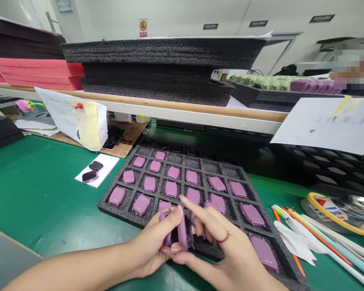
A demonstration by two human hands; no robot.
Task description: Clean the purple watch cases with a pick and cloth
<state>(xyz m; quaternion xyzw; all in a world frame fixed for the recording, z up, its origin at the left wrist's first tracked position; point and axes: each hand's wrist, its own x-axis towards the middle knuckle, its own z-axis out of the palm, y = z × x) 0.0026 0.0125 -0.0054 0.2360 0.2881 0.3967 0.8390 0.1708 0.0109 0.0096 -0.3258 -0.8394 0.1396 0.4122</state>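
A black foam tray point(125, 210) lies on the green table, and several purple watch cases point(171, 188) sit in its pockets. My left hand point(157, 242) is closed around a small stack of purple cases point(182, 234), held upright at the tray's near edge. My right hand point(221, 246) meets it from the right, fingers partly extended, fingertips touching the held cases. A red ring shows on one right finger.
A white card point(107, 163) with two watch cases lies left of the tray. Pens and sticks point(321, 242) and a tape roll point(336, 210) lie at the right. Above, a shelf carries stacked black foam sheets point(157, 68) and red foam point(36, 72). Paper sheets hang from its edge.
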